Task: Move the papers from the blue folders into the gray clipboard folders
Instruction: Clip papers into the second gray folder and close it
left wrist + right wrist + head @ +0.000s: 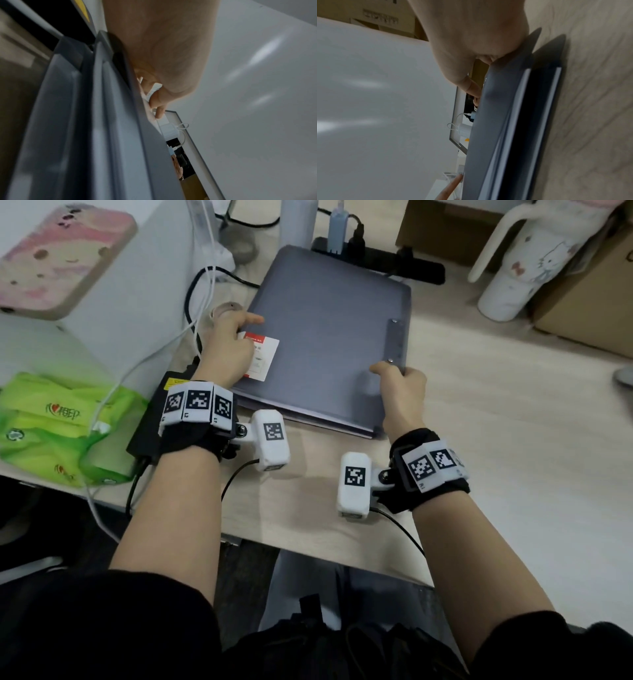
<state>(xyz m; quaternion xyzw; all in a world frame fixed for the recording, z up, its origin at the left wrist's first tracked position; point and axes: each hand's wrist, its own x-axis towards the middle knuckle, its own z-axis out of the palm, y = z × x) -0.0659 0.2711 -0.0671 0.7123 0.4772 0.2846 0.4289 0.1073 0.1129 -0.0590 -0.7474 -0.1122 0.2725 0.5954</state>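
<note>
A gray clipboard folder (329, 337) lies closed on the wooden table (496, 440), on top of at least one more gray folder seen edge-on (539, 135). It carries a white label with a red top (265, 357) near its left edge and a metal strip (397, 340) along its right edge. My left hand (233, 340) holds the left edge, one digit lying on the cover by the label. My right hand (394, 378) grips the right edge just below the strip, thumb on top, fingers hidden underneath. No blue folder or loose paper is in view.
Green tissue packs (51, 426) and a black power adapter (154, 419) lie at the left. A white box with a pink phone case (61, 258) stands behind them. A power strip (394, 261) and bottles sit behind the folder, a white tumbler (520, 261) and cardboard boxes (589, 296) at the right.
</note>
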